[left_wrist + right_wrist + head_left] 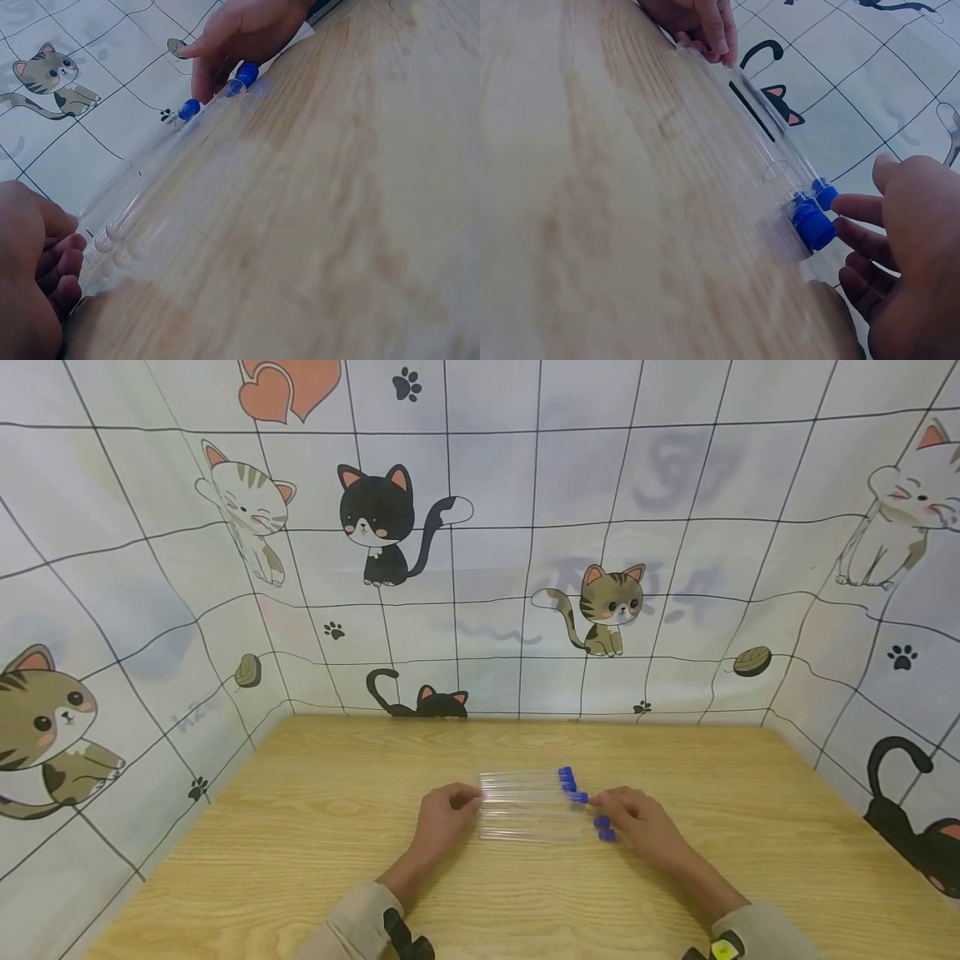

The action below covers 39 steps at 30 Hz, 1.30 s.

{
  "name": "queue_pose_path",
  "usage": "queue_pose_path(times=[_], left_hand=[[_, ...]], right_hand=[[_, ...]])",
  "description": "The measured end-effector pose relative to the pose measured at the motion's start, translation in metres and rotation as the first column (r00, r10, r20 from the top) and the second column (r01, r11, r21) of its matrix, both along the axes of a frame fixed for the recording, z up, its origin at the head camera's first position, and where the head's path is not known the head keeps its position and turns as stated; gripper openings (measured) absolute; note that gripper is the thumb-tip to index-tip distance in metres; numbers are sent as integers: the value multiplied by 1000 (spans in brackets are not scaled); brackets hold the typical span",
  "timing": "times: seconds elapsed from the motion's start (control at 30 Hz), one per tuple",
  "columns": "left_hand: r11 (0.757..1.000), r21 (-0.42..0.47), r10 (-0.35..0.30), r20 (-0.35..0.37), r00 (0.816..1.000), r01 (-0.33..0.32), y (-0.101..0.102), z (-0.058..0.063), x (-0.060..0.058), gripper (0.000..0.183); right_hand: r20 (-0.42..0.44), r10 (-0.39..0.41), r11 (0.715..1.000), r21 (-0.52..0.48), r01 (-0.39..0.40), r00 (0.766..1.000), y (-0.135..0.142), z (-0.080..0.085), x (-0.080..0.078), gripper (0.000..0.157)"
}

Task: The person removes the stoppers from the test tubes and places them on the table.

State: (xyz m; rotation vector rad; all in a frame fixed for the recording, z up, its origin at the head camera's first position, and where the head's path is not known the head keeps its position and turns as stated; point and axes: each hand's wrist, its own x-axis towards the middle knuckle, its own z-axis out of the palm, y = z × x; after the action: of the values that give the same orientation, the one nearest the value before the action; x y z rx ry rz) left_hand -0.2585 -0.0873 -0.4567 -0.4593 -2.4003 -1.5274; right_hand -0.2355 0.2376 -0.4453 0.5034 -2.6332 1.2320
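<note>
On the counter (330, 793), bent fingers of the left hand (444, 817) meet the ends of clear tubes (525, 796), pinch or mere touch unclear; parted fingers of the right hand (645, 828) touch a blue cap (579, 797). The tubes lie between both sets; beyond rises a cat-print backdrop (495, 560).

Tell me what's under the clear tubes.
The wooden table shows through the clear tubes. Beneath their opaque blue caps, the table is covered, so I can't see it.

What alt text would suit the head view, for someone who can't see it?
A person's left hand and right hand flank clear tubes with blue caps, lying side by side on a wooden table. Behind is a white, gridded backdrop printed with cartoon cats.
</note>
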Motion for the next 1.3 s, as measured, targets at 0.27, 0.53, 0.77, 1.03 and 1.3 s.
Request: queue_pose_path(times=[0.27, 0.53, 0.77, 1.03, 1.3], left_hand=[[986, 159, -66, 111, 992, 48, 2, 3, -1, 18], [933, 321, -208, 109, 972, 164, 2, 21, 10, 20], [908, 373, -241, 101, 965, 188, 3, 11, 4, 23], [901, 365, -278, 75, 958, 233, 3, 6, 1, 31], [898, 337, -321, 63, 945, 283, 4, 26, 15, 24]], right_hand=[[-46, -24, 997, -79, 21, 999, 3, -2, -1, 24], [26, -11, 975, -223, 16, 1000, 1, 2, 3, 25], [43, -8, 960, -279, 19, 999, -3, 6, 5, 25], [22, -96, 972, -216, 98, 995, -3, 7, 6, 19], [14, 14, 945, -326, -9, 1000, -4, 10, 7, 27]])
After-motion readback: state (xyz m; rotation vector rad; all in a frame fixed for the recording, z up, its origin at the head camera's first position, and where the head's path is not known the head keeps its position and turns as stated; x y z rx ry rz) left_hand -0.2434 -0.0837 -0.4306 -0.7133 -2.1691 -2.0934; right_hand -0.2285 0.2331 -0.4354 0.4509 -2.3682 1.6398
